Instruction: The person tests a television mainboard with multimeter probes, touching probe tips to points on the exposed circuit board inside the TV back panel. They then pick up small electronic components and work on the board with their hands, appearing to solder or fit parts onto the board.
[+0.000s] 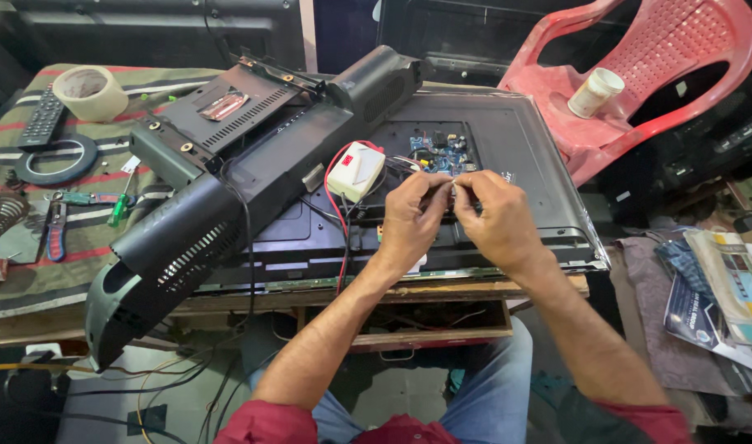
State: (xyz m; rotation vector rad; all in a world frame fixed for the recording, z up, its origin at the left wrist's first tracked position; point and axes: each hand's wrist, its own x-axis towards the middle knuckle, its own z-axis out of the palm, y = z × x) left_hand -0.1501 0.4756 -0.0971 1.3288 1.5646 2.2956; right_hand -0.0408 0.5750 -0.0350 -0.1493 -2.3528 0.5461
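Both hands [454,215] pinch a thin wire [452,191] lying crosswise

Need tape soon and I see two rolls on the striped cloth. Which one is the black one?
The flat black tape ring lying beside the remote control, nearer the pliers. The other roll is beige, thicker, and sits farther back on the striped cloth.

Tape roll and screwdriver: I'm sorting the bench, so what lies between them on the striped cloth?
In the head view, a dark flat ring lies on the striped cloth between the tape roll and the green-handled screwdriver.
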